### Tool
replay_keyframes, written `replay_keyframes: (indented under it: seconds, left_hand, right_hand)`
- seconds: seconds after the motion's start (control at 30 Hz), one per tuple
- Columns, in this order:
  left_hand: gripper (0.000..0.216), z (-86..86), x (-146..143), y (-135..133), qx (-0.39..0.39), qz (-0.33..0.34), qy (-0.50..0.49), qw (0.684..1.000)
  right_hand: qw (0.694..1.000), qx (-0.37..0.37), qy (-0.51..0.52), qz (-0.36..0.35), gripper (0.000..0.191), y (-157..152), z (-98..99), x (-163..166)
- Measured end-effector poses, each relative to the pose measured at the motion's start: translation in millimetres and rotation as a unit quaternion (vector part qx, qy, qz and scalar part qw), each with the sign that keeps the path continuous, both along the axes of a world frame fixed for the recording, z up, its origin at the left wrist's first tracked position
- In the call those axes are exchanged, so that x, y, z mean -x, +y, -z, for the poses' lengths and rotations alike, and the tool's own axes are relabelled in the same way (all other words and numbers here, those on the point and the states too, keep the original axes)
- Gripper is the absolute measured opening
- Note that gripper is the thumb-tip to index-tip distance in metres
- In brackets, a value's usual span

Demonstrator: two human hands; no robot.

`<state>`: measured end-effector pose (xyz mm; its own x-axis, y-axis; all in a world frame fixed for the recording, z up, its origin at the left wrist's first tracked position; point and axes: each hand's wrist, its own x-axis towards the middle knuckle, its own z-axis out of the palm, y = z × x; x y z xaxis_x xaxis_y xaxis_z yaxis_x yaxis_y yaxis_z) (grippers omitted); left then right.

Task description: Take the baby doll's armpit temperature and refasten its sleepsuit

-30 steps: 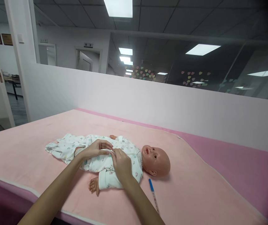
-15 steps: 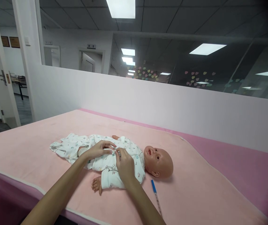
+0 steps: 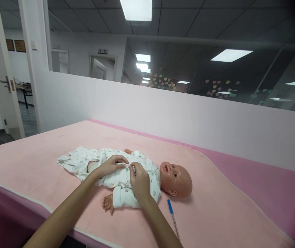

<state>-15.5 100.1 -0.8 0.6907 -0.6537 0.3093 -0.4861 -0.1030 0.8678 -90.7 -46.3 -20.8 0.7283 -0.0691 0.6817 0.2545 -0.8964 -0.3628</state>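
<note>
A baby doll [image 3: 175, 179] lies on its back, its head to the right. It wears a white printed romper [image 3: 148, 172] with long sleeves. At the middle of its chest, my left hand [image 3: 113, 166] pinches the front of the romper between thumb and fingers. My right hand [image 3: 139, 181] is closed on the same fabric just to the right, the fingertips of both hands almost meeting. What lies between the fingertips is too small to make out. One doll hand [image 3: 108, 204] sticks out of the near sleeve, and a bare leg part shows at the left.
A thermometer with a blue cap [image 3: 170, 206] lies near the doll's head, partly hidden by my right forearm. Under everything is a pink padded mat [image 3: 214, 213]. Behind it stands a low white wall [image 3: 162, 110] with glass above. An open door [image 3: 1, 79] is at the left.
My fingers have shifted slightly on the romper's front, the right hand curling a little tighter. The whole view has moved slightly; the doll and thermometer lie as before.
</note>
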Motion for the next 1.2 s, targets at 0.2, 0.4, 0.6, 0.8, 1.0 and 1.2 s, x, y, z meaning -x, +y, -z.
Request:
replay_keyframes:
  seconds: [0.2, 0.4, 0.6, 0.8, 1.0, 1.2]
  left_hand:
    - [0.021, 0.9, 0.7, -2.0, 0.005, -0.001, -0.009, 1.0]
    - [0.021, -0.1, 2.1, -2.7, 0.016, 0.009, -0.003, 1.0]
    - [0.024, -3.8, 7.3, -2.2, 0.026, 0.031, 0.013, 0.999]
    - [0.024, -4.5, 7.8, -2.2, 0.027, 0.046, 0.039, 0.998]
    - [0.026, -2.2, 7.3, -1.5, 0.027, 0.056, 0.067, 0.996]
    - [0.033, 0.3, 6.4, -1.1, 0.026, 0.048, 0.078, 0.995]
  right_hand:
    - [0.999, 0.04, -0.005, 0.001, 0.019, -0.2, -1.1, 0.3]
    - [0.999, 0.044, 0.013, 0.015, 0.022, 0.3, -0.4, -0.9]
    - [0.999, 0.039, -0.002, 0.019, 0.021, 2.9, -0.6, 1.8]
    - [0.997, 0.059, -0.009, 0.038, 0.023, 4.3, 0.8, 1.4]
    - [0.998, 0.025, 0.009, 0.058, 0.017, 8.9, -1.1, 0.5]
    - [0.994, 0.045, 0.011, 0.1, 0.02, 12.1, 1.8, -2.0]
